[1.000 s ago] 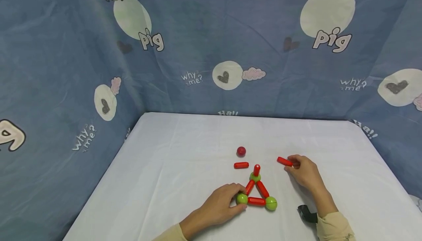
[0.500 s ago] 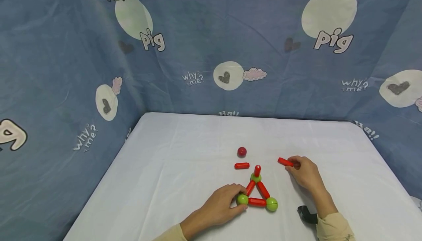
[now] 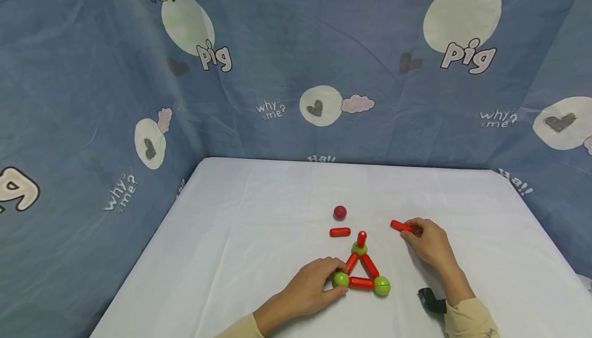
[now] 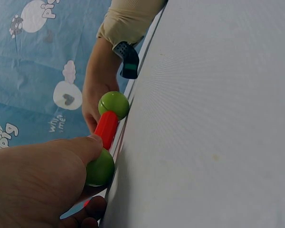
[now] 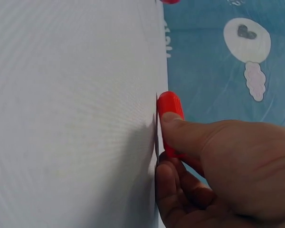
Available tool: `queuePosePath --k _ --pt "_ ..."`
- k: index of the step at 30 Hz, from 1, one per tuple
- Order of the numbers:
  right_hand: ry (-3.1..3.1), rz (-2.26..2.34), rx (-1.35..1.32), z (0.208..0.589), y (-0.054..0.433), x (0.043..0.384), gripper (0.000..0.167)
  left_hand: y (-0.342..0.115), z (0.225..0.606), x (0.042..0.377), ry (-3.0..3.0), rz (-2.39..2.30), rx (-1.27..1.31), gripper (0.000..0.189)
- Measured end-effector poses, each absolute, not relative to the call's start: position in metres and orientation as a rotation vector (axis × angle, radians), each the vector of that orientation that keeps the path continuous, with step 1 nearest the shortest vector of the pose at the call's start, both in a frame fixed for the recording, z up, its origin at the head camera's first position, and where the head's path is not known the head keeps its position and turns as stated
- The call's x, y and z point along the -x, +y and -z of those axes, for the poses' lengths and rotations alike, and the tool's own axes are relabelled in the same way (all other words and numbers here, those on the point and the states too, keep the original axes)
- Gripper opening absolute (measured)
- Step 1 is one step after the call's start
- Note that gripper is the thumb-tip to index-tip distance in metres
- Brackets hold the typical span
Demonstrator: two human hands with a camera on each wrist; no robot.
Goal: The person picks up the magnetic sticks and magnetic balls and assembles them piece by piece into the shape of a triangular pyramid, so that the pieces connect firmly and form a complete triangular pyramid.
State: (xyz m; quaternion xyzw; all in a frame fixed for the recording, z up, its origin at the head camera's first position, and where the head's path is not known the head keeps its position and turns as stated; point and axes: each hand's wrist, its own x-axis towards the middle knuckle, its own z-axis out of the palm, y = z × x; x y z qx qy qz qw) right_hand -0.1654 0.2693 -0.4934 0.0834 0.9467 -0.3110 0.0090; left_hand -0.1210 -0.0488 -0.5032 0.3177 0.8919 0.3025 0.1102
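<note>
A triangle of red rods and green balls lies on the white table (image 3: 259, 214). My left hand (image 3: 311, 285) grips its left green ball (image 3: 340, 279) between thumb and fingers. A red rod (image 3: 361, 283) joins that ball to the right green ball (image 3: 382, 285). From the far green ball (image 3: 359, 248) another red rod (image 3: 362, 238) sticks up. To the right, my right hand (image 3: 430, 243) pinches a loose red rod (image 5: 170, 102) by one end, low over the cloth. Curled fingers partly hide that rod's near end.
Beyond the triangle lie a loose red rod (image 3: 339, 232) and a dark red ball (image 3: 339, 212). A black strap-like device (image 3: 431, 301) sits at the right wrist. Blue printed curtain (image 3: 277, 60) hangs behind and left of the table.
</note>
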Motion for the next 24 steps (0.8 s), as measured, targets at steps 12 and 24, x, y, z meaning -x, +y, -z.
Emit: queuePosePath --k 12,24 --pt "2.946 1.069 -0.264 0.49 0.273 0.163 0.038 -0.049 0.503 0.12 2.634 -0.884 -0.956 0.03" --pt "2.942 1.201 -0.278 0.48 0.274 0.16 0.042 -0.049 0.501 0.12 2.644 -0.893 -0.959 0.03"
